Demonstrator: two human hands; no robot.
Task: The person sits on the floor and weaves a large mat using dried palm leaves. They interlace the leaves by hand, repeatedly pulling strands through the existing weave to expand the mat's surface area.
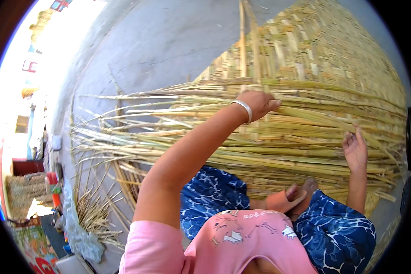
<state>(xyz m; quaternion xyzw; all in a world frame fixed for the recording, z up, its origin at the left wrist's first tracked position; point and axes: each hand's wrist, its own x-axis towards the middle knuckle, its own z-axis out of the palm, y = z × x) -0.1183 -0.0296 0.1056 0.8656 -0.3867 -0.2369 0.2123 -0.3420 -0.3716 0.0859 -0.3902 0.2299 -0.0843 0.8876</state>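
Pink shirt; left hand fingers flat on reed strips.

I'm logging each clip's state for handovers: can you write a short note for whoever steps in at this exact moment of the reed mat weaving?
Left hand: reaching forward, fingers pressed flat on the long pale yellow-green split reed strips, silver bangle on the wrist; no closed grip visible.
Right hand: open, palm up, resting on the same strips near the right edge.
The large woven straw-coloured reed mat lies on the grey concrete ground; the far part is already woven.
Nearer strips still lie loose, ends fanning out unwoven to the left.
A spare bundle of thin dry reeds sits at lower left.
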